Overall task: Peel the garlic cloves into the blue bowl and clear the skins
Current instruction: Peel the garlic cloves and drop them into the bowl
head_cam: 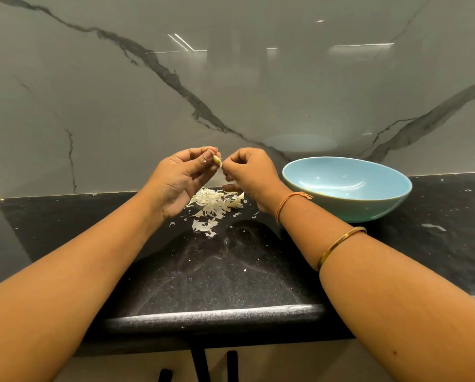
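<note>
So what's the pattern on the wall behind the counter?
The backsplash is pale grey, marble-look, with dark diagonal veins; the head view shows it best.

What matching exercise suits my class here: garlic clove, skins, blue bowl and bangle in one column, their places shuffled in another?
Things
1 garlic clove
2 skins
3 blue bowl
4 bangle

Places
A on the right forearm
B heaped on the counter, left of the bowl
C pinched between left hand and right hand
D standing on the counter's right side

Pairs: 1-C, 2-B, 3-D, 4-A

A kitchen: black stone counter (pixel 230 271), marble splashback (pixel 230 78), cabinet handles (pixel 232 365) below
</note>
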The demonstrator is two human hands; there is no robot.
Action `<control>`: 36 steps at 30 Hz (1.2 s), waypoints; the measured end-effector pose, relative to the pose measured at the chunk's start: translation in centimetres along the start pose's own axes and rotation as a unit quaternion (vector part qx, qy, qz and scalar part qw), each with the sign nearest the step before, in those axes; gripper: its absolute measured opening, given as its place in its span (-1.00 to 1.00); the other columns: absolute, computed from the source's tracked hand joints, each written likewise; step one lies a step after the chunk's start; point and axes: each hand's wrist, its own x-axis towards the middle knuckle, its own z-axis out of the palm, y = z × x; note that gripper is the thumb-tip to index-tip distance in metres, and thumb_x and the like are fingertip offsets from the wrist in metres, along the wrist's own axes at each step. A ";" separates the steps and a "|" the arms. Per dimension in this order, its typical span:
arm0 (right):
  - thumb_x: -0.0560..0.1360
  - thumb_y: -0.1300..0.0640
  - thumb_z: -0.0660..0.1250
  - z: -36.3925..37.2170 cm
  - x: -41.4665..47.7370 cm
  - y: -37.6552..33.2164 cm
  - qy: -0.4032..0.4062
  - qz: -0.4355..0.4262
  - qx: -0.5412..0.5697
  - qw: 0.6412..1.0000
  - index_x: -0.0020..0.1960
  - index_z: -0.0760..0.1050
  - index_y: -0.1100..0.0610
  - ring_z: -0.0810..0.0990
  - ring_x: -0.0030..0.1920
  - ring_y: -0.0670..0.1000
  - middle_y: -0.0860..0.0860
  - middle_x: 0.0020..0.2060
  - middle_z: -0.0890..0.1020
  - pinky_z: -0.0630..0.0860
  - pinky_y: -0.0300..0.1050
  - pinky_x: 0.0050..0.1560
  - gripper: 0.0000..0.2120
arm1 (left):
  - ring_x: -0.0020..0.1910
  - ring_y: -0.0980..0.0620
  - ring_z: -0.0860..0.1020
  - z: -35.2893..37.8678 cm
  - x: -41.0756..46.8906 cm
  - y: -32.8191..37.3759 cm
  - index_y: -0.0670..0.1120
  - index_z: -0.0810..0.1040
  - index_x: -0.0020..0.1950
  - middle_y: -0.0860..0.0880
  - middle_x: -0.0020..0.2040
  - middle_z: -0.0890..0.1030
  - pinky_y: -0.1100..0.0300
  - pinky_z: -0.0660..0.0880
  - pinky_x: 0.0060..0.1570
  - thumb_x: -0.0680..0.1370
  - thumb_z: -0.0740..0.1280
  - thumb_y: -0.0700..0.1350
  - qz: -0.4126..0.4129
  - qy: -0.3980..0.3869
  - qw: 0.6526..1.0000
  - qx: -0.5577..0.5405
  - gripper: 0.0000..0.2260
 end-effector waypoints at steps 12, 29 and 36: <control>0.45 0.34 0.36 -0.1 0.2 0.1 -0.002 -0.028 -0.012 1.000 -0.11 0.53 0.20 0.59 -0.15 0.05 0.07 -0.24 0.57 0.64 -0.01 -0.10 -0.92 | -0.27 0.14 0.61 -0.3 0.5 -0.5 -0.19 0.56 -0.04 -0.07 -0.19 0.60 0.34 0.57 -0.23 0.55 0.27 -0.30 0.020 0.062 0.997 0.030 -0.91; 0.44 0.34 0.35 0.1 -0.3 -0.7 0.011 0.004 0.077 0.997 -0.23 0.51 0.29 0.54 -0.31 -0.02 0.09 -0.35 0.53 0.64 -0.13 -0.25 -0.92 | -0.18 0.07 0.66 -0.1 0.1 -0.8 -0.19 0.58 -0.11 -0.08 -0.19 0.64 0.28 0.58 -0.13 0.47 0.34 -0.33 0.067 0.051 0.992 0.096 -0.93; 0.44 0.38 0.31 0.1 -0.3 -0.9 0.002 0.037 0.138 0.990 -0.24 0.49 0.30 0.51 -0.39 -0.04 0.14 -0.35 0.51 0.63 -0.17 -0.29 -0.91 | -0.20 0.07 0.65 -0.1 0.0 -1.0 -0.19 0.57 -0.11 -0.06 -0.21 0.64 0.29 0.58 -0.15 0.49 0.33 -0.33 0.075 0.055 0.992 0.085 -0.94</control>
